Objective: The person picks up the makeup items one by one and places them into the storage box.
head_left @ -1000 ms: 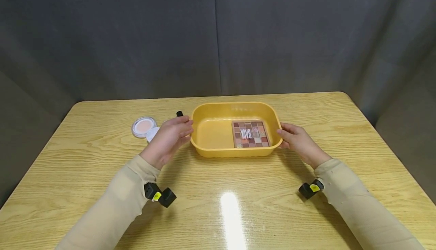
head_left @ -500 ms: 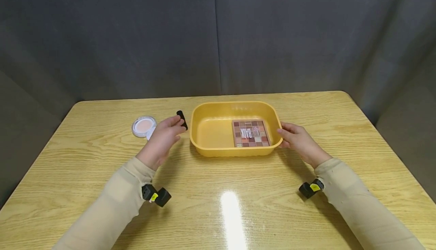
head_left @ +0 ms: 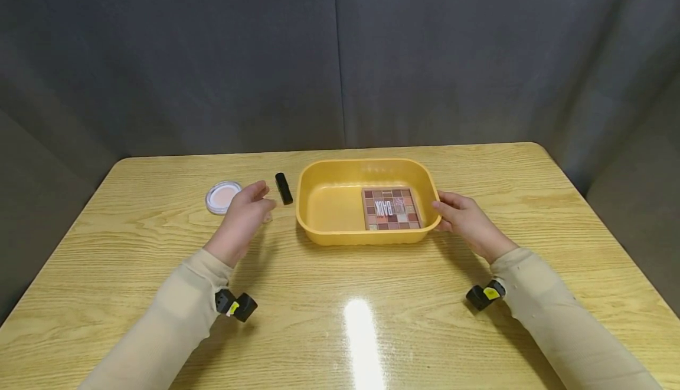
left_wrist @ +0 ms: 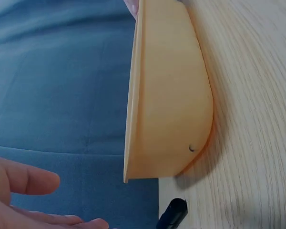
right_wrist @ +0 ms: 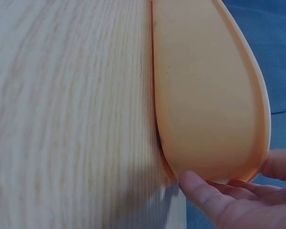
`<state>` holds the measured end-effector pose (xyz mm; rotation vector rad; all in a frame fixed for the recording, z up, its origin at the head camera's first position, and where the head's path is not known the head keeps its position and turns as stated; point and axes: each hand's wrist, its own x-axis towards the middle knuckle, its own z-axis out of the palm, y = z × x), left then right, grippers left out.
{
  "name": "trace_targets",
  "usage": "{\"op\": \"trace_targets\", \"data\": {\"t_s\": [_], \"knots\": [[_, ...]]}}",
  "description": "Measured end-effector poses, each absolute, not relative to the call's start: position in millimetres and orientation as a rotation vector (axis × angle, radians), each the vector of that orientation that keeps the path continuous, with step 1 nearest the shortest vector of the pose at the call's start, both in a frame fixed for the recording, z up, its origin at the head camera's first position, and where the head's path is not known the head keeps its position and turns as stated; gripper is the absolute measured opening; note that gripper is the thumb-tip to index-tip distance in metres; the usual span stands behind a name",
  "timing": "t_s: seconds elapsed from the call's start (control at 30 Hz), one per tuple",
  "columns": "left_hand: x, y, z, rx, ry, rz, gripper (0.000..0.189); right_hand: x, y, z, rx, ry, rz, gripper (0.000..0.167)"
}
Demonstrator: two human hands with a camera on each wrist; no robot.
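Observation:
A yellow plastic tub (head_left: 340, 238) stands on the table in the head view. Flat on its floor, at the right, lies an eyeshadow palette (head_left: 392, 209) with many coloured squares. My right hand (head_left: 470, 225) grips the tub's right end, thumb at the rim; in the right wrist view its fingertips (right_wrist: 193, 183) lie along the outer wall. Left of the tub, my left hand (head_left: 239, 222) is held with loosely extended fingers and nothing in it. Just beyond its fingertips is a black tube (head_left: 284, 189), kind unclear. A round powder compact (head_left: 222, 197) is partly hidden behind that hand.
The wooden table (head_left: 303, 331) has its far edge against a dark grey curtain (head_left: 340, 59). Small black cameras are strapped to both wrists, including one on the left wrist (head_left: 236, 305).
My left hand has let go of the tub's left end and moved left, uncovering the black tube and covering more of the compact. The right hand and the tub have stayed put.

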<state>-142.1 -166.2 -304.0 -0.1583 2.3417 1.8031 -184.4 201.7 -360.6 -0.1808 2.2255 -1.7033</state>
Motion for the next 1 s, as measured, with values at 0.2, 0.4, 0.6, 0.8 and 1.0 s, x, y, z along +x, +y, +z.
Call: {"op": "trace_targets", "data": {"t_s": [0.2,0.4,0.6,0.8,1.0], "knots": [[-141.2,-169.2,-304.9,-0.154,2.382,1.768,0.061,-184.2,200.4,-360.4,-0.185,2.221,-1.704,0.053],[-141.8,-170.7,-305.0,-0.161,2.440,1.727,0.062,-183.3,199.9,-360.2,-0.183,2.221,-1.706,0.053],[-142.9,-173.9,-307.0,-0.185,2.514,1.640,0.061,-183.5,200.2,-360.7,-0.182,2.227,-1.704,0.052],[-144.6,-177.4,-310.8,-0.182,2.557,1.583,0.060,-184.4,200.9,-361.9,-0.184,2.221,-1.711,0.053],[-145.5,-182.5,-313.2,-0.168,2.578,1.558,0.061,-185.5,202.0,-362.4,-0.187,2.222,-1.714,0.052]]}}
